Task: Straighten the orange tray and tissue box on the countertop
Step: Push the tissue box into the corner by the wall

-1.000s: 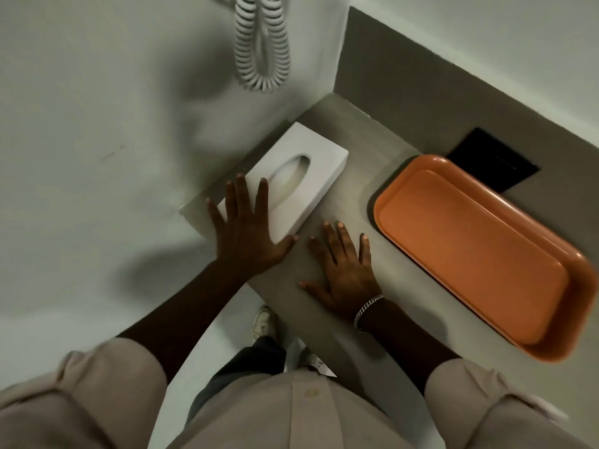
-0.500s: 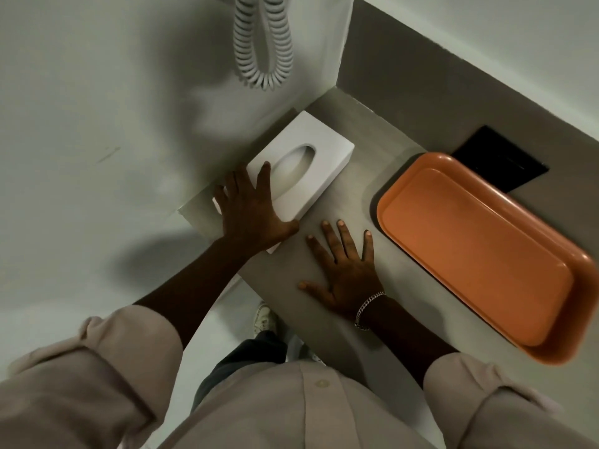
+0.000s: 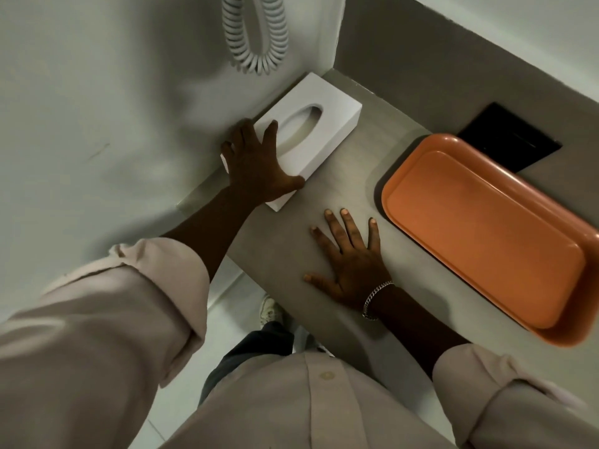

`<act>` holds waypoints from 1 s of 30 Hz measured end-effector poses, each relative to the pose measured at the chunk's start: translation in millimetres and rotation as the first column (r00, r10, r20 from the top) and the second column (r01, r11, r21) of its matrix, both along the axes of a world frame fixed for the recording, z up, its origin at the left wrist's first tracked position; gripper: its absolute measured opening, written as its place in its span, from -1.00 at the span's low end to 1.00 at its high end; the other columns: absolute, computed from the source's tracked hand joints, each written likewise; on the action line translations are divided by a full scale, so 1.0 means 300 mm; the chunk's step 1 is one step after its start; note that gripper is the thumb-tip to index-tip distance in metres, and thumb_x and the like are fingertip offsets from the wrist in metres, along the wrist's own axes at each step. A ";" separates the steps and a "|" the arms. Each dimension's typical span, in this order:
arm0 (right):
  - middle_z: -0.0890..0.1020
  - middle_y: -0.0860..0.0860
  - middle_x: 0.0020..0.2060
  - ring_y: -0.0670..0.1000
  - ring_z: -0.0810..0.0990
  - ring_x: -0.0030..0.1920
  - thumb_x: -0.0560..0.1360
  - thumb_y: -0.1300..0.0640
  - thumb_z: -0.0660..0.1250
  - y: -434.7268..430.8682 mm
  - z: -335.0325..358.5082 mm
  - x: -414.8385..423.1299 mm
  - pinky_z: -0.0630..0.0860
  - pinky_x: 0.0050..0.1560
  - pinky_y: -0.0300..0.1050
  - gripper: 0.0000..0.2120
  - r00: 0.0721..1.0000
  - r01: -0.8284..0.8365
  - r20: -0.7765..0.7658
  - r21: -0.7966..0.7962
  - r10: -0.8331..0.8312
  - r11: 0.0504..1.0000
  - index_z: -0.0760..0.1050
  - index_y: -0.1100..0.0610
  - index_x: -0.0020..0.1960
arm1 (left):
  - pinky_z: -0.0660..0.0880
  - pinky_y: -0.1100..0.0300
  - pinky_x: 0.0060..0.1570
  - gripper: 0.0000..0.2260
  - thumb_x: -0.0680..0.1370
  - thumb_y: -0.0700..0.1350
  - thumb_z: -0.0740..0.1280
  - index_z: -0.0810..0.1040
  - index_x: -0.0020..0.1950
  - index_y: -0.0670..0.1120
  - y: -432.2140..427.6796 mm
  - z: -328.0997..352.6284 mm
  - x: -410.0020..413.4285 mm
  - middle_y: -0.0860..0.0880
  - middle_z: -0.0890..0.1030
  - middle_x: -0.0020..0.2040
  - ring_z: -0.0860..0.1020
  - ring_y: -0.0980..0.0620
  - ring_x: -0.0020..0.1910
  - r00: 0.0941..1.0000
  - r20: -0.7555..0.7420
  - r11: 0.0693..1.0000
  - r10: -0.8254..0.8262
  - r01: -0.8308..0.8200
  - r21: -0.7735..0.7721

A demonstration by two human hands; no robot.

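Observation:
A white tissue box (image 3: 327, 115) with an oval slot lies on the grey countertop (image 3: 343, 179), its long side against the left wall in the far left corner. My left hand (image 3: 256, 163) presses down on the box's near end, fingers spread over the top and thumb at the near corner. My right hand (image 3: 350, 257) lies flat on the bare countertop between box and tray, fingers apart, holding nothing. The orange tray (image 3: 486, 231) sits empty to the right, apart from both hands, its long side running along the back wall.
A coiled white cord (image 3: 256, 34) hangs on the left wall above the box. A black panel (image 3: 509, 137) is set in the back wall behind the tray. The countertop's near edge runs just below my hands; my shoe (image 3: 270, 311) shows on the floor.
My left hand has slid the tissue box away from me and leftward, up against the wall and deeper into the corner. My right hand has stayed flat on the countertop. The tray has not moved.

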State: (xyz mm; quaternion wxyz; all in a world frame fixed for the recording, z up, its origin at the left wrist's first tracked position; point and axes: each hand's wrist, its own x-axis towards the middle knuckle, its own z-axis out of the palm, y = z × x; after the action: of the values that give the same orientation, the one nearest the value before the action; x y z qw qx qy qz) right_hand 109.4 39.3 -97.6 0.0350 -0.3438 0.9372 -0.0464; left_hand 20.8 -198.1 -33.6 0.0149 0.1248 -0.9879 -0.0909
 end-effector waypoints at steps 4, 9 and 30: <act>0.13 0.12 0.62 0.21 0.05 0.62 0.49 -0.51 -0.06 -0.002 0.022 0.002 -0.05 0.48 0.48 -0.16 0.999 0.001 0.048 0.022 -0.002 1.000 0.10 -0.06 0.62 | 0.09 -0.31 0.45 -0.01 0.27 0.38 0.39 0.11 0.55 -0.03 -0.012 0.005 -0.007 -0.33 0.11 0.56 0.08 -0.38 0.54 0.998 0.040 0.998 -0.058 0.058 0.009; 0.07 0.12 0.64 0.18 -0.06 0.63 0.51 -0.45 -0.08 -0.031 0.078 -0.063 -0.12 0.52 0.43 -0.19 0.989 0.006 0.145 -0.026 -0.002 1.000 0.11 0.01 0.61 | -0.06 -0.35 0.51 -0.22 0.52 0.33 0.12 0.10 0.59 -0.13 -0.028 -0.022 0.113 -0.28 0.02 0.62 -0.05 -0.32 0.60 0.955 -0.116 0.962 -0.274 0.273 -0.024; -0.09 0.12 0.64 0.16 -0.21 0.61 0.45 -0.38 0.26 -0.191 0.139 -0.438 -0.20 0.52 0.32 -0.02 0.990 -0.139 -0.039 0.003 0.139 0.990 -0.15 -0.02 0.63 | 0.00 -0.27 0.55 -0.21 0.54 0.34 0.12 -0.01 0.62 -0.05 -0.141 -0.150 0.200 -0.22 0.04 0.63 -0.06 -0.28 0.62 0.819 -0.179 0.834 -0.545 0.508 -0.216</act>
State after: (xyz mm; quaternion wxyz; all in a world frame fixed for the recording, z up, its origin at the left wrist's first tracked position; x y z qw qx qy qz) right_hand -21.9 -17.9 -55.8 0.0199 -0.4089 0.9116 -0.0372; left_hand 80.8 -240.5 -78.7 0.1146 -0.1668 -0.9789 -0.0268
